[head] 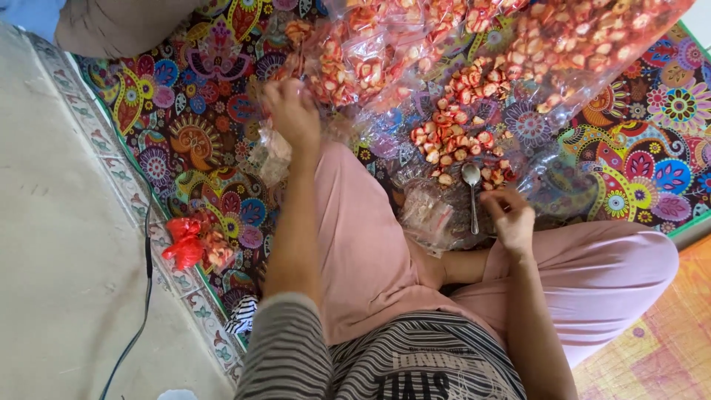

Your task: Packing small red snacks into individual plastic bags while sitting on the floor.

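i see my left hand (294, 112) up-left of the spoon (472, 194), its grip closed on a small clear packet (275, 157) of red-and-cream snacks, while my right hand (511, 218) sits just right of the spoon with fingers pinched narrow, on what i cannot tell. to do this well i'd judge the packet should stay upright, its mouth gathered tight. the spoon lies on the mat (200, 111), bowl away from me by the snack heap (455, 137), long axis running toward my lap.

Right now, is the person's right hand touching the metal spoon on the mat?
Apart. The head view shows the right hand beside the spoon, with a strip of patterned mat visible between its fingers and the handle.
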